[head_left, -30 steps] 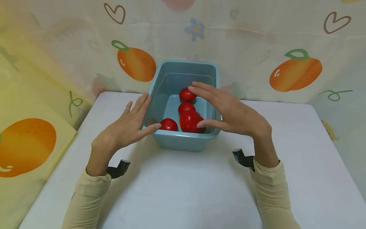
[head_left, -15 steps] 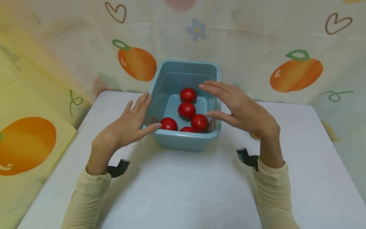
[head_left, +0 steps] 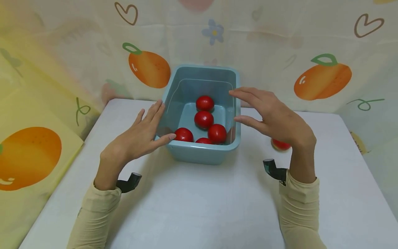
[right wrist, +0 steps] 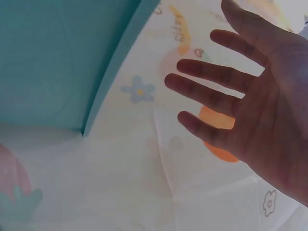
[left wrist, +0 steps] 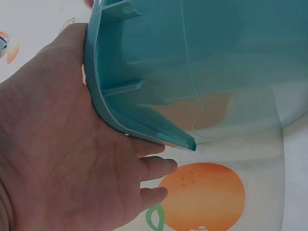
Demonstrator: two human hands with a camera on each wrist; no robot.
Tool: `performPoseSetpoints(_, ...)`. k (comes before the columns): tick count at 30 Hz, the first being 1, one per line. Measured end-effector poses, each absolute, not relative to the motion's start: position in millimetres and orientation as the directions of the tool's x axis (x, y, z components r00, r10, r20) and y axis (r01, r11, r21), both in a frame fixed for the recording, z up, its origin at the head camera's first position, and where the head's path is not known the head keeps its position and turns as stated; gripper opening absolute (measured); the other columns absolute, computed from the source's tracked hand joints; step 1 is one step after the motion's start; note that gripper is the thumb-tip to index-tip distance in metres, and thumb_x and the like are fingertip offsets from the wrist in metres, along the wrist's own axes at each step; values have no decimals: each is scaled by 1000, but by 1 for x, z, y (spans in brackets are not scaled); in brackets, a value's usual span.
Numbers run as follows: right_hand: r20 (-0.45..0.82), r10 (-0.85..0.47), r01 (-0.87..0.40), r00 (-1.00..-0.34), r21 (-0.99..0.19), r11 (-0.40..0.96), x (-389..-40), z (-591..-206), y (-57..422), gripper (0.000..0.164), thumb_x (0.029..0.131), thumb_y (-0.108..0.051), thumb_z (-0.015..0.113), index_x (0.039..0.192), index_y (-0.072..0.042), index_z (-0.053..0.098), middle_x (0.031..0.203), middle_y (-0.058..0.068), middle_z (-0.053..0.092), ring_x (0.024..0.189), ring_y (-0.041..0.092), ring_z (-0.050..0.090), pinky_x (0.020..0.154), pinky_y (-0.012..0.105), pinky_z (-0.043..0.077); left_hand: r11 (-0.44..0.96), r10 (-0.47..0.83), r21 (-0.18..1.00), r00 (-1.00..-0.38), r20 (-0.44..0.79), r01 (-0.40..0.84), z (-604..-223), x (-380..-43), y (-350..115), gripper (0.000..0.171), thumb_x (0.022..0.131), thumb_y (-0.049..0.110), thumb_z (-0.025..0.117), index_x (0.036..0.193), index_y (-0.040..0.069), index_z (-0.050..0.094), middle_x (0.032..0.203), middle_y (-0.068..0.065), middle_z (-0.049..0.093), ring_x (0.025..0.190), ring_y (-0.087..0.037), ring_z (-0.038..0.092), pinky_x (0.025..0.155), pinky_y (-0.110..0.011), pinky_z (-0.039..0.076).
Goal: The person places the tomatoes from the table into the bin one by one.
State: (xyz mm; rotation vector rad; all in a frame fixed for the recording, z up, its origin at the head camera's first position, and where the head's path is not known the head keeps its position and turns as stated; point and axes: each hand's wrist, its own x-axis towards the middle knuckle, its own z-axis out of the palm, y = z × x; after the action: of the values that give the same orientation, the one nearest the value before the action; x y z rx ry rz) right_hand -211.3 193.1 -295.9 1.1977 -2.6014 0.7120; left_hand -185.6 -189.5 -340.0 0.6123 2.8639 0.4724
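Observation:
A pale blue plastic bin (head_left: 203,154) stands on the white table with several glossy red tomatoes inside, among them one tomato (head_left: 204,103) toward the back and another tomato (head_left: 217,134) near the front right. My left hand (head_left: 132,138) rests against the bin's front left corner, fingers straight along the left rim and thumb over the front rim. In the left wrist view the palm lies along the bin's rim (left wrist: 91,62). My right hand (head_left: 272,116) hangs beside the right rim with fingers spread and nothing held, as the right wrist view also shows.
Partly hidden behind the right wrist, a red round thing (head_left: 281,144) with a yellowish lower edge lies on the table (head_left: 199,207). A cloth (head_left: 267,41) printed with oranges, hearts and flowers hangs behind the bin. Small black cameras sit at both wrists.
From over the bin, my right hand has moved right, past its rim. A blurred tomato near its thumb has come to rest among the others. My left hand has stayed put.

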Motion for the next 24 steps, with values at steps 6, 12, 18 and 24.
performPoseSetpoints(6, 287, -601, -665, -746, -372, 648, -212, -292, 211, 63, 100, -23, 72, 157, -15, 47, 155, 9, 56, 143, 33, 53, 115, 61, 47, 863, 427, 343, -898, -103, 371, -340, -185, -190, 100, 103, 63, 47, 168, 7, -4, 179, -9, -5, 167, -33, 0, 135, -59, -4)
performPoseSetpoints(12, 118, -481, -486, -869, -387, 784, -212, -290, 232, 67, 103, -37, 66, 163, -23, 38, 162, 11, 48, 149, 36, 45, 118, 64, 42, 863, 424, 347, -900, -100, 367, -340, -186, -190, 99, 103, 62, 49, 168, 9, -3, 179, -7, -5, 167, -32, -1, 135, -57, -4)
performPoseSetpoints(18, -86, -373, -305, -924, -421, 854, -218, -294, 253, 76, 104, -50, 60, 167, -30, 24, 168, 13, 38, 147, 39, 42, 118, 69, 37, 861, 426, 347, -899, -97, 371, -341, -186, -190, 99, 103, 62, 49, 168, 9, -3, 179, -6, -6, 167, -31, -1, 135, -56, -4)
performPoseSetpoints(24, -218, -314, -210, -924, -398, 893, -226, -304, 268, 76, 105, -44, 60, 167, -20, 24, 160, 24, 43, 142, 45, 45, 113, 71, 39, 863, 425, 347, -899, -104, 368, -341, -185, -190, 99, 103, 62, 48, 168, 10, -4, 179, -5, -7, 167, -31, -2, 135, -56, -4)
